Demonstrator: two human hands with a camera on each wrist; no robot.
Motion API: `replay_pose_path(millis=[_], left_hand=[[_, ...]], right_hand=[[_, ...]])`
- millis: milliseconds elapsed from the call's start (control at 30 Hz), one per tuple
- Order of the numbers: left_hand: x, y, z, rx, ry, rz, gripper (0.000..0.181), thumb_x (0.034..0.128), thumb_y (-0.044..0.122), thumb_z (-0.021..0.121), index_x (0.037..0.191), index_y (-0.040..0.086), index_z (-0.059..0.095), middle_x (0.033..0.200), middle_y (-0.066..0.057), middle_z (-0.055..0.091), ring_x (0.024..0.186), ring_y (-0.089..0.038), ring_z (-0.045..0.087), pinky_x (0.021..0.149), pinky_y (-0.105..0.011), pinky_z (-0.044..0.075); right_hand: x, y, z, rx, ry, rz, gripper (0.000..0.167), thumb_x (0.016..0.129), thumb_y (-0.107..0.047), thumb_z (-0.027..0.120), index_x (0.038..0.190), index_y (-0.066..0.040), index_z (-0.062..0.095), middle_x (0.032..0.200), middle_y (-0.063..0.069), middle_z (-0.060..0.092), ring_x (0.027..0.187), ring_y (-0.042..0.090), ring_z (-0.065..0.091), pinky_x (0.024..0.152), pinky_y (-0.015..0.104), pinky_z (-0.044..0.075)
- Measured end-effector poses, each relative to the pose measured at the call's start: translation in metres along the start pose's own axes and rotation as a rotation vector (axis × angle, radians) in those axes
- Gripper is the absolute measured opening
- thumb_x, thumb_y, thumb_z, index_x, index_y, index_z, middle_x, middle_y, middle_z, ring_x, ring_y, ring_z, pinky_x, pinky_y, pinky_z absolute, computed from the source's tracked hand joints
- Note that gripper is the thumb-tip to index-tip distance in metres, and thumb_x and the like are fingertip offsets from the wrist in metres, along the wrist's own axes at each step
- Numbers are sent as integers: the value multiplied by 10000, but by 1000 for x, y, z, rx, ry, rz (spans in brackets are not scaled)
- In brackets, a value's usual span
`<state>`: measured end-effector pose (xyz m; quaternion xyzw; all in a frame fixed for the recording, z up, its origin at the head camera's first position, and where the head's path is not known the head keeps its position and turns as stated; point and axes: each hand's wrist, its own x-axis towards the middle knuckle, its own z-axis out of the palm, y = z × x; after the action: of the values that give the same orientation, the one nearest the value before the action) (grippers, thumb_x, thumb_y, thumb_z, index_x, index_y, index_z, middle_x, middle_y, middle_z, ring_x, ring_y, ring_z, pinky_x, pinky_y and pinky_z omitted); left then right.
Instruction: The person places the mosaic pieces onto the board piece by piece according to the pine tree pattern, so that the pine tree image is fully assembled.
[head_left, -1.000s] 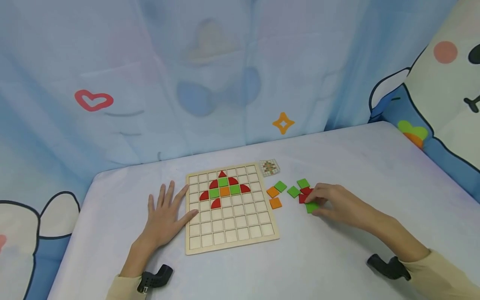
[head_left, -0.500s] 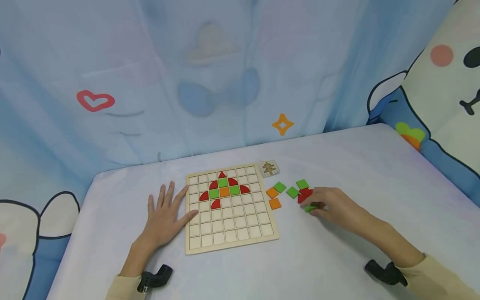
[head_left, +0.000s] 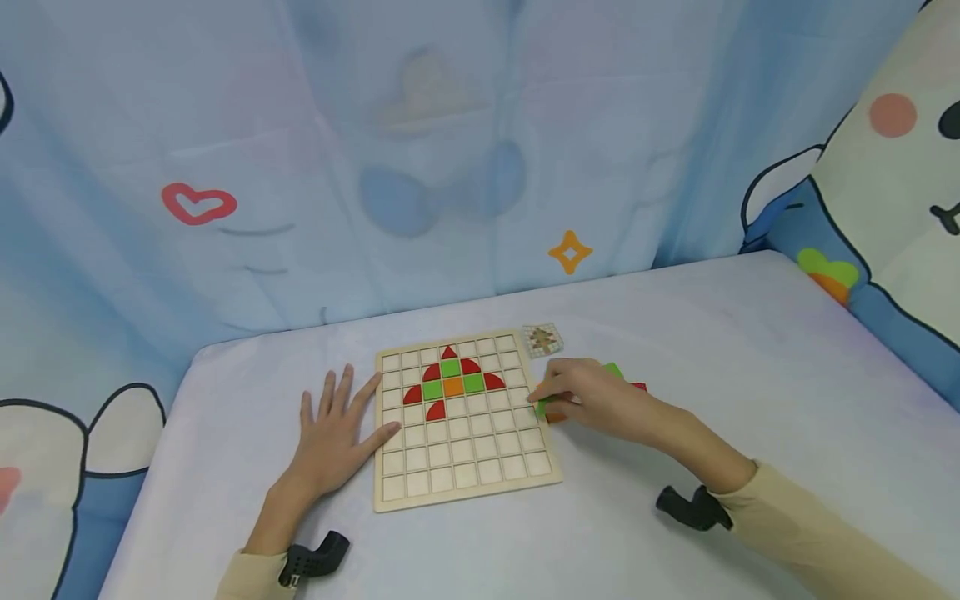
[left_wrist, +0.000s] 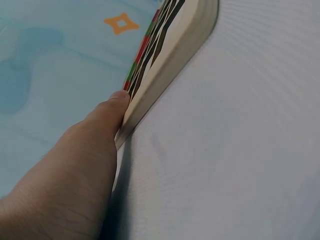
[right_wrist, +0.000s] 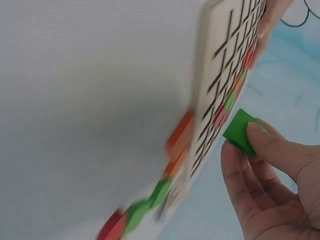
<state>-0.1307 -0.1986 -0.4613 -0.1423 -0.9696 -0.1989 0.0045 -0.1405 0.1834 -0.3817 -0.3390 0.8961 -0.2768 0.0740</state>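
A wooden grid board (head_left: 465,450) lies on the table, with red, green and orange pieces set in its upper cells. My left hand (head_left: 330,450) rests spread at the board's left edge, its thumb and fingertips touching the rim. In the left wrist view the thumb (left_wrist: 120,97) lies against that edge. My right hand (head_left: 600,400) pinches a green square tile (right_wrist: 241,132) between thumb and fingers, raised near the board's right edge. Below it in the head view, an orange tile (head_left: 555,417) is partly covered by the hand.
A small pattern card (head_left: 543,339) lies by the board's upper right corner. Loose tiles sit to the right of the board, including a green one (head_left: 613,369) and a red one (head_left: 639,386), largely hidden behind the right hand. A printed curtain (head_left: 450,275) hangs behind the table.
My right hand has picked the green tile off the table and carried it left to the board's right edge. The left hand stays in place on the board.
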Motion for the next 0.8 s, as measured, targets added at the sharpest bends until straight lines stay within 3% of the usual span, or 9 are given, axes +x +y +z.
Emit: replay_pose_path(millis=[133,367,533,800], left_hand=[[1,2,2,2,-1,3,835,978,568,613,1663,194,314,1726,-242,117,1583,-496,31,1176,-773,-31],[2,3,5,-6,-7,4,838,976,580,612,1665,208,314,1730,-227,115,1589,-479,24,1182,-763,-36],[1,2,3,-9,-8,-6,834,980,582,606,1666,211,311,1731,-225,112,1590,-474,22,1185,-755,-39],[0,0,-2,-1,-8,-10,836,984,581,604,1668,207,303,1728,-235,112,1587,-484,28,1181,-762,-32]], right_hand=[[33,-15,12,28,-10,-81,220,872,7,819,1091,-16,821,878,-31,615,782,65,559,670,201,523],[74,-29,31,125,-38,-96,176,885,41,799,1046,-26,818,926,-15,700,811,51,611,729,206,551],[87,-27,41,185,-44,-105,162,897,88,755,1007,-16,812,968,37,749,812,56,658,730,205,559],[96,-29,47,158,-45,-74,165,898,78,766,1024,-11,824,960,45,741,827,66,663,709,180,550]])
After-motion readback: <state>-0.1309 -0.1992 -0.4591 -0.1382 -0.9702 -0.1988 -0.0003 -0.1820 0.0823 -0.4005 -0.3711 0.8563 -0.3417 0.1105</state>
